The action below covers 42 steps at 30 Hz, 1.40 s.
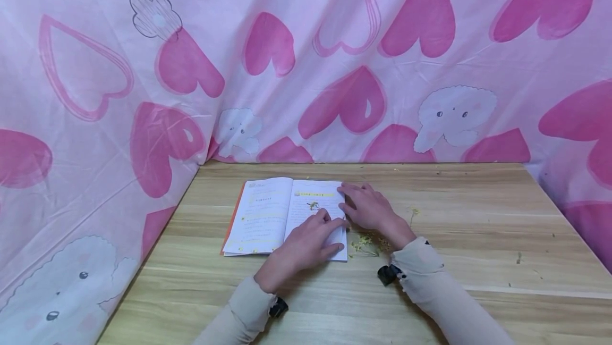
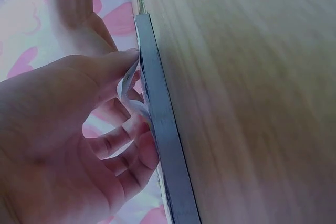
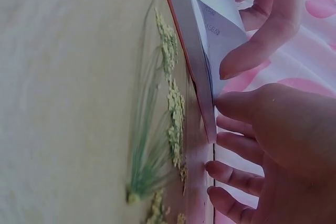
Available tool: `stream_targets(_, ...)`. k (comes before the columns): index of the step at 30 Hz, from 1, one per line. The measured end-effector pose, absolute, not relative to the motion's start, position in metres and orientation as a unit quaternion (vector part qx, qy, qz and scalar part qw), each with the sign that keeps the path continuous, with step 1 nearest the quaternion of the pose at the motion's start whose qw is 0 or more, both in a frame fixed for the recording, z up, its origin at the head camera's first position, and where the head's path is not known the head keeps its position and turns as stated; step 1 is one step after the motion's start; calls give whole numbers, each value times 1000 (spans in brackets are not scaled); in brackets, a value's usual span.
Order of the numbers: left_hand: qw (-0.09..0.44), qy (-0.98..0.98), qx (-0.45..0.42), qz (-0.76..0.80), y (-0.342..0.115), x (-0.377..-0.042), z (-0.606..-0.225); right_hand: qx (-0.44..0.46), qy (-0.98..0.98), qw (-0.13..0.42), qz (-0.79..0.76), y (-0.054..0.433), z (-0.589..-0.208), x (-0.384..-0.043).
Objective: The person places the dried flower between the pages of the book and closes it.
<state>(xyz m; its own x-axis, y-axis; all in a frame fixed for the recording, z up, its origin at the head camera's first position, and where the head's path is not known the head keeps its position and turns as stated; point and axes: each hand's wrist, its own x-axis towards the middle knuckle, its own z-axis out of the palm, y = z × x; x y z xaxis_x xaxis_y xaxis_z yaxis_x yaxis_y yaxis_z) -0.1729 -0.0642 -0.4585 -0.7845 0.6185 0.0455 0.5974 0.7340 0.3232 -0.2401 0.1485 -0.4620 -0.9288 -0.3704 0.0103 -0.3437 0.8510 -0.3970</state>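
An open book point(image 1: 268, 212) with an orange cover edge lies on the wooden table, a yellow dried flower sprig point(image 1: 313, 205) on its right page. My left hand point(image 1: 306, 238) lies across that page from below, thumb and index finger at its outer edge. In the left wrist view a page point(image 2: 125, 88) bows up between thumb and fingers of this hand. At the book's upper right corner, my right hand point(image 1: 370, 207) touches the edge with thumb and fingertips, the fingers loosely extended. Its thumb point(image 3: 236, 106) meets the raised paper in the right wrist view.
Yellow-green flower sprigs point(image 1: 365, 243) lie on the table right of the book, beside my right wrist, with another sprig point(image 1: 414, 212) farther right. Small plant bits are scattered over the wooden table point(image 1: 478, 238). A pink heart-print curtain point(image 1: 334, 95) hangs behind and at the left.
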Motion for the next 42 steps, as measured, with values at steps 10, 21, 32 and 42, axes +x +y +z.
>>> stream_targets(10, 1, 931, 303, 203, -65, -169, -454, -170, 962, 20, -211, 153, -466, -242)
stream_targets(21, 0, 921, 251, 297, -75, -175, -435, -171, 969, 39, -175, 147, -464, -241)
stream_targets(32, 62, 895, 242, 369, -101, -183, -423, -183, 968, 65, -159, 144, -464, -244)
stream_targets(42, 30, 888, 259, 379, -110, -177, -403, -178, 966, 90, -166, 144, -458, -244)
